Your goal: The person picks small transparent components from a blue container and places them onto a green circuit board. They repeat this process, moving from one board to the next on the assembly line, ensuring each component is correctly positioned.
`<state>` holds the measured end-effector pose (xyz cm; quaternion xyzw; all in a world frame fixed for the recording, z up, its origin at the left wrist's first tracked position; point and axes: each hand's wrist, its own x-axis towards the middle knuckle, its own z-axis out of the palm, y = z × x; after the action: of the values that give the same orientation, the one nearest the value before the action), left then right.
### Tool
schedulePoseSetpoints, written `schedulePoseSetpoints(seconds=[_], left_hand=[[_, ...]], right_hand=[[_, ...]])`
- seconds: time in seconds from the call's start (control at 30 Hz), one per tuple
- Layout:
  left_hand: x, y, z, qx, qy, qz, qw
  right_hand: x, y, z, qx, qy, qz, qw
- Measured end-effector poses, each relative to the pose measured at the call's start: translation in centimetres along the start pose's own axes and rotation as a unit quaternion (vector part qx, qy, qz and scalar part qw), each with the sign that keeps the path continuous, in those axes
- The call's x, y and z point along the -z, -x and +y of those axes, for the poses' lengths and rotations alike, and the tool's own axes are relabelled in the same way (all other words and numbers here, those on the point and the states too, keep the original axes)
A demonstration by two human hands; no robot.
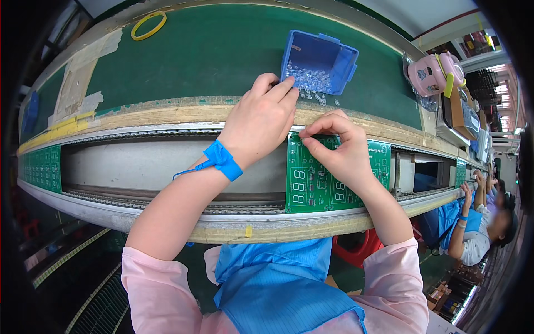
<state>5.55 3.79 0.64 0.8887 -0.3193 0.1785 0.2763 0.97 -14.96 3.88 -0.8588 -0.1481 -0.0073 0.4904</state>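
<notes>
My left hand, a blue wrist strap on its wrist, reaches to the front of a blue plastic bin lying tipped on its side. Its fingers are bent but apart, close to the small clear components spilling from the bin. Over the upper left corner of a green circuit board, my right hand has thumb and index finger pinched together. Whatever is between those fingertips is too small to make out. White digit outlines are printed on the board, and my right hand covers part of it.
The board rests on a conveyor's rails. Another green board sits far left. On the green bench top lies a yellow tape roll. A pink container stands right. Further right, another person works along the line.
</notes>
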Motion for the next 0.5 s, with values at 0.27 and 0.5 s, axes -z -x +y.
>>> schedulePoseSetpoints(seconds=[0.27, 0.5], left_hand=[[-0.06, 0.02, -0.04, 0.001, 0.001, -0.003, 1.0], [0.01, 0.0, 0.01, 0.005, 0.003, -0.004, 1.0]], right_hand=[[-0.43, 0.17, -0.07, 0.035, 0.066, -0.006, 0.997], [-0.29, 0.21, -0.08, 0.029, 0.067, -0.01, 0.997]])
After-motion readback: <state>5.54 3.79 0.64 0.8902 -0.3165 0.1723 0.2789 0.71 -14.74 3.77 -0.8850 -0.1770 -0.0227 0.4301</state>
